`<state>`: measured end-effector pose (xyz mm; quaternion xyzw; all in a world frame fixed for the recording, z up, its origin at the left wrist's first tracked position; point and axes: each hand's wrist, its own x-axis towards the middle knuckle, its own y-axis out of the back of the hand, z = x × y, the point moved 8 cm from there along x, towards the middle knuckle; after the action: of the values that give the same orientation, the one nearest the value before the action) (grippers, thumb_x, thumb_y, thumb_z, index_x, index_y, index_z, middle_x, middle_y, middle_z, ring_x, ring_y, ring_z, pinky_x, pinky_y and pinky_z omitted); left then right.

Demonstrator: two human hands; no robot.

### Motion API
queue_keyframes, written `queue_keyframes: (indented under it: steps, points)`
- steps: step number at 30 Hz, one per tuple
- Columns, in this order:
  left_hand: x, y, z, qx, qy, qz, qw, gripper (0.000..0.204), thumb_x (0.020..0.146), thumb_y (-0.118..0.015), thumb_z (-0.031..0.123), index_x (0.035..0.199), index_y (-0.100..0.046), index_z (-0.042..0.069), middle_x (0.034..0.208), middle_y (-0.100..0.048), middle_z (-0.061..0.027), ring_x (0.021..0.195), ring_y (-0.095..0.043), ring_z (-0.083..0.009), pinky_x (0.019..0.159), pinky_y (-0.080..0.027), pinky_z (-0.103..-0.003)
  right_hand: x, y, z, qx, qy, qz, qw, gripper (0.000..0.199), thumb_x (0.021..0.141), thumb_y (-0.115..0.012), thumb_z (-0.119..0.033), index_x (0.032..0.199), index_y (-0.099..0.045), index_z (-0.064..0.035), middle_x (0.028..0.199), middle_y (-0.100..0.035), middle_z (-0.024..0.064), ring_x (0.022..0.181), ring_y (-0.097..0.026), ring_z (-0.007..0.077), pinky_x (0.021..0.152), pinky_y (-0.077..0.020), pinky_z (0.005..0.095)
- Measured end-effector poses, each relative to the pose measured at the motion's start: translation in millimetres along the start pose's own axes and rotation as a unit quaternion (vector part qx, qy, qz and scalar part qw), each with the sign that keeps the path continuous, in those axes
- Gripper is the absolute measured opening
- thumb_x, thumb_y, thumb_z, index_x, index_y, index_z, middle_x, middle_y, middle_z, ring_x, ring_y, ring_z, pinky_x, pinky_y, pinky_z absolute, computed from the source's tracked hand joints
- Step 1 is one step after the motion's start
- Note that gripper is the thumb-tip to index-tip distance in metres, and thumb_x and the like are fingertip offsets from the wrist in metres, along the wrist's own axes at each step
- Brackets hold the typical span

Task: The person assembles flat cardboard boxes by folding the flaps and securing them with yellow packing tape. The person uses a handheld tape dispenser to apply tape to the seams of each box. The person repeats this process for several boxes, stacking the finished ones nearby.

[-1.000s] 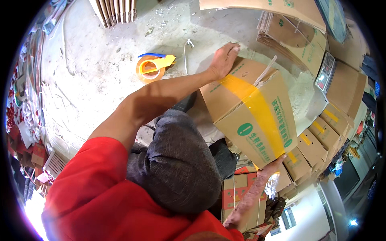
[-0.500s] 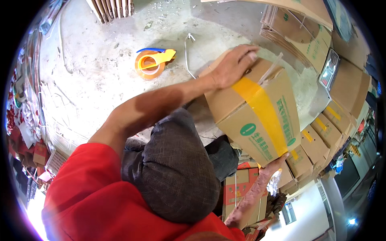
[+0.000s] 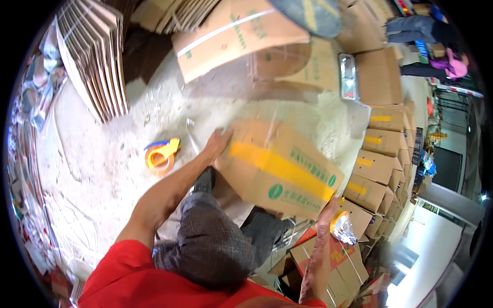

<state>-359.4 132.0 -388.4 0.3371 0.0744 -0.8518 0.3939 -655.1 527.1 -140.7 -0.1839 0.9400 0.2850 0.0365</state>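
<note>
A brown cardboard box (image 3: 246, 179) with green print is held tilted in front of my knees, slightly blurred. A strip of yellow tape (image 3: 282, 169) runs along it. My left hand (image 3: 221, 142) grips its far left end. At the opposite, near right end, my right hand (image 3: 327, 209) holds the box's corner, with its fingers partly hidden behind the cardboard. On the floor left of the box lies an orange-yellow tape dispenser (image 3: 162, 157) with a blue part and a tape roll.
Stacked flattened cartons (image 3: 92, 61) stand at the far left, and tied flat cardboard (image 3: 231, 41) lies at the back. Taped boxes (image 3: 377, 159) line the right side. A red-and-brown carton (image 3: 339, 264) sits beside my right forearm. Another person (image 3: 447, 64) shows at the upper right.
The view has swung, bringing more cartons at the back into sight. The box has turned, its tape strip now lying flatter. My left hand has gone from its top to its left end.
</note>
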Motion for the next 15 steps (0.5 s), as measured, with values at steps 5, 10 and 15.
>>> queue_keyframes:
  steps: [5,10,15]
  points:
    - [-88,-17,76,-0.328,0.030,-0.359,0.874,0.054,0.096,-0.074,0.029,0.138,-0.058,-0.001,0.119,-0.071,-0.0110,0.103,-0.069,-0.0183,0.087,-0.058,-0.034,-17,98,139,0.091,-0.060,0.050,0.993,0.044,0.112,-0.046,-0.036,0.129,-0.062,0.0009,0.121,-0.064,0.0115,0.110,-0.061,0.0227,0.095,-0.0479,0.0412]
    - [-201,17,221,-0.304,-0.094,-0.381,0.868,0.041,0.097,-0.075,0.020,0.131,-0.063,0.000,0.109,-0.073,-0.0065,0.103,-0.068,-0.0158,0.088,-0.057,-0.032,-88,69,120,0.147,-0.110,0.099,0.978,0.046,0.112,-0.046,-0.038,0.129,-0.062,0.0015,0.123,-0.064,0.0127,0.110,-0.061,0.0229,0.097,-0.0468,0.0392]
    - [-338,9,354,-0.037,-0.477,-0.328,0.815,0.021,0.094,-0.075,0.011,0.110,-0.067,-0.001,0.090,-0.067,-0.0096,0.086,-0.064,-0.0209,0.072,-0.052,-0.036,-143,26,81,0.182,-0.036,0.116,0.976,0.048,0.112,-0.045,-0.039,0.129,-0.063,0.0021,0.125,-0.065,0.0139,0.111,-0.061,0.0230,0.098,-0.0458,0.0372]
